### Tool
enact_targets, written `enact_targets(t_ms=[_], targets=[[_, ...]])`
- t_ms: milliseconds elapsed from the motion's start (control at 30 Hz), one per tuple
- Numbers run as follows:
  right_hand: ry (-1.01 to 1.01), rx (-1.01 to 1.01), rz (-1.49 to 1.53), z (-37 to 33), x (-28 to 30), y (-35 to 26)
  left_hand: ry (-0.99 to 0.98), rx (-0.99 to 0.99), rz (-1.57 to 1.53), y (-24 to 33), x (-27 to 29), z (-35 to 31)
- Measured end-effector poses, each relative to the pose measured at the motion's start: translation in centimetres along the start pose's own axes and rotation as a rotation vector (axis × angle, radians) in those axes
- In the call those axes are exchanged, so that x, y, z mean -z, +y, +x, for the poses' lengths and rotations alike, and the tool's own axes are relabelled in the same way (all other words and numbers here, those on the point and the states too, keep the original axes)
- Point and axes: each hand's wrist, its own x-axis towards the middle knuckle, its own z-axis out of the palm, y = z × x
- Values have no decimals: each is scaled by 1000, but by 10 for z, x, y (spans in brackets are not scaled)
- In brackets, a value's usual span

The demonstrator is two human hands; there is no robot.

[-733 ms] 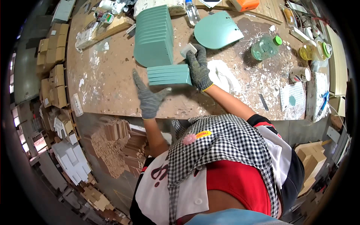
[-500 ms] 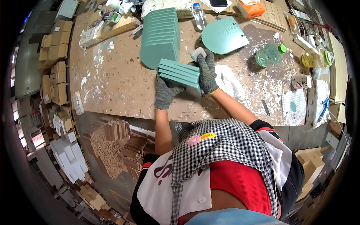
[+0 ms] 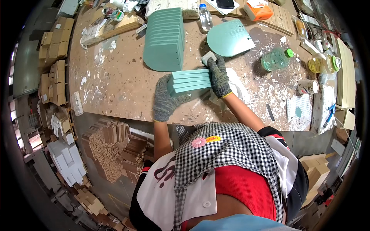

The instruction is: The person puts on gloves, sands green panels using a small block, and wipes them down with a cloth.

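Head view, our left grip (image 3: 165,99) clasping stacked green boards (image 3: 190,81) at centre, our right grip (image 3: 219,77) pinching pale block (image 3: 208,57).

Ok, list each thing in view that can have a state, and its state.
Stack of narrow green boards, held
Small pale block, held
Gray gloved left hand, closed on the narrow boards
Gray gloved right hand, closed on the block
Large rounded green boards, stacked together
Single rounded green board, lying unstacked
Slim clear plastic bottle, blue cap on
Wide greenish plastic bottle, green cap on
Orange tissue box, open
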Motion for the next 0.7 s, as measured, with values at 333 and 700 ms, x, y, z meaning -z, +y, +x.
enact_targets(t_ms=[333, 700], targets=[[-180, 55, 96, -17, 3, -3, -10, -242, 515, 28, -18, -5], [-197, -172, 666, -24, -6, 15, -119, -263, 753, 52, -25, 7]])
